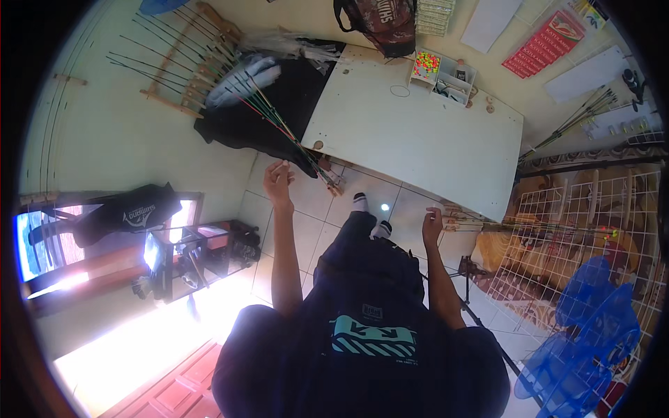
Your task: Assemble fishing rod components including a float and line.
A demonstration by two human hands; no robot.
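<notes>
My left hand [279, 179] is raised in front of me with its fingers pinched together; whether something thin is between them is unclear. It is just below a bundle of thin fishing rods [265, 111] that leans slantwise, its handle ends [331, 184] resting on the tiled floor by the table corner. My right hand [432, 226] is closed around the handle end of a second bundle of fishing rods [529, 224], which runs level toward the right. My feet in white socks [369, 216] stand between the two hands.
A white table [418, 132] stands ahead with a small tray of coloured beads [426, 64] and a dark bag [383, 24] at its far edge. A white wire grid [578, 209] and blue nets [585, 334] are on the right. A low dark shelf [195, 258] stands left.
</notes>
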